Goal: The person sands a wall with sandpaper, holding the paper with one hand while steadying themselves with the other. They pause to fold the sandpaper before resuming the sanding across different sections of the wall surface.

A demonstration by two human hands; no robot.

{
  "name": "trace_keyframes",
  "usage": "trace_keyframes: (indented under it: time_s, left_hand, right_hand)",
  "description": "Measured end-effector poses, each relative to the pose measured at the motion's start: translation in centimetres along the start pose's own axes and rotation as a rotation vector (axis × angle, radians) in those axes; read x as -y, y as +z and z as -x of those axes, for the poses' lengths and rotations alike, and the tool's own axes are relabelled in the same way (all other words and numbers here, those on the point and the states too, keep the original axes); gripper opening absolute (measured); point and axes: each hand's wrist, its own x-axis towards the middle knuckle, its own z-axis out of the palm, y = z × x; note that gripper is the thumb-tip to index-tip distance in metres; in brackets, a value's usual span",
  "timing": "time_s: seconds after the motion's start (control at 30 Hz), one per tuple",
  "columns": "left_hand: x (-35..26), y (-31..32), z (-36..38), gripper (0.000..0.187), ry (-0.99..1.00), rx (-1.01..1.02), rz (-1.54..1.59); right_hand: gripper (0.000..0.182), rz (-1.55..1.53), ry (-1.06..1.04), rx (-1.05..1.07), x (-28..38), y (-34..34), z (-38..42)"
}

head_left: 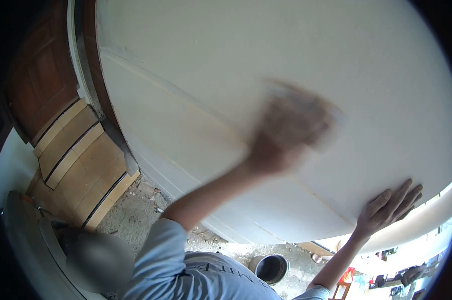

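Note:
My left hand (291,122) is smeared by motion in front of the pale wall (186,80). Its fingers look curled, and the blurred edge of a flat thing (331,107) shows beyond them; its kind is not clear. Lower on the right, my right hand (390,206) lies against the same wall with its fingers stretched out and its back toward me. Nothing shows in it. Faint straight lines run slantwise across the wall below my left hand.
At the left, tiled steps (81,160) lead up to a brown wooden door (41,70). A dark bucket (271,269) stands on the rough concrete floor (131,212) near my body. A grey curved body (28,245) and a blurred round shape (101,262) fill the lower left.

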Motion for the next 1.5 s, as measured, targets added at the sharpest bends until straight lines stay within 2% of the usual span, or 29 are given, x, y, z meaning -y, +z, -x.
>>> trace_keyframes:
  time_s: [0.07, 0.13, 0.17, 0.27, 0.3, 0.4, 0.43, 0.5, 0.6, 1.13, 1.23, 1.3, 1.33, 1.37, 1.4, 1.47, 1.5]
  left_hand:
    - [7.4, -3.7, 1.1, 0.042, -0.191, -0.127, -0.216]
    - [12.1, -6.5, 1.4, 0.041, -0.335, -0.335, -0.213]
    - [13.0, -6.6, 1.9, 0.047, -0.401, -0.319, -0.245]
    - [8.5, -3.7, 1.7, 0.046, -0.425, -0.324, -0.315]
    - [5.5, -2.3, 1.8, 0.045, -0.336, -0.283, -0.280]
    - [-5.6, 4.4, 3.2, 0.042, -0.195, -0.167, 0.079]
    - [-9.5, 4.7, 2.8, 0.047, -0.180, 0.004, 0.131]
    - [-14.2, 6.1, 2.9, 0.049, -0.167, 0.151, 0.206]
    - [-15.5, 6.8, 3.4, 0.050, -0.084, 0.156, 0.131]
    - [-15.0, 7.1, 3.7, 0.053, -0.062, 0.118, 0.081]
    - [-11.9, 5.3, 3.6, 0.052, -0.042, 0.089, 0.135]
    - [-6.8, 3.1, 3.5, 0.050, -0.055, 0.000, 0.016]
    - [-3.2, 2.6, 4.0, 0.045, -0.152, -0.051, 0.071]
    - [0.4, 0.5, 4.0, 0.041, -0.125, -0.119, -0.151]
    - [3.7, -1.5, 3.7, 0.039, -0.099, -0.228, -0.227]
    - [9.5, -4.7, 3.7, 0.039, -0.167, -0.319, -0.235]
    - [9.6, -5.4, 3.4, 0.041, -0.364, -0.362, -0.074]
  right_hand:
    - [0.050, 0.022, -0.033, -0.006, -0.2, 0.1, 0.1]
    - [0.051, 0.025, -0.027, -0.022, 0.0, 0.3, 0.0]
    - [0.051, 0.025, -0.027, -0.023, 0.1, 0.2, 0.1]
    - [0.050, 0.004, -0.014, -0.024, 0.5, 0.2, -0.1]
    - [0.050, -0.009, -0.007, -0.026, 0.6, 0.2, -0.1]
    - [0.049, -0.046, 0.010, -0.022, 0.6, 0.2, -0.1]
    - [0.049, -0.063, 0.018, -0.012, 0.7, 0.0, -0.1]
    - [0.049, -0.132, 0.051, -0.004, 0.6, -0.2, -0.1]
    - [0.047, -0.308, 0.088, -0.060, 0.2, -0.2, 0.2]
    - [0.037, -0.350, 0.046, -0.117, -0.1, -0.3, 0.1]
    - [0.036, -0.371, 0.067, -0.122, 0.1, -0.6, 0.3]
    - [0.037, -0.359, 0.063, -0.128, 0.0, -0.5, 0.3]
    - [0.038, -0.356, 0.063, -0.133, 0.1, -0.4, 0.3]
    - [0.038, -0.341, 0.067, -0.134, 0.2, -0.3, 0.3]
    - [0.039, -0.324, 0.073, -0.133, 0.3, -0.3, 0.3]
    - [0.041, -0.299, 0.081, -0.149, 0.4, -0.3, 0.3]
    - [0.042, -0.292, 0.079, -0.163, 0.6, -0.2, 0.1]
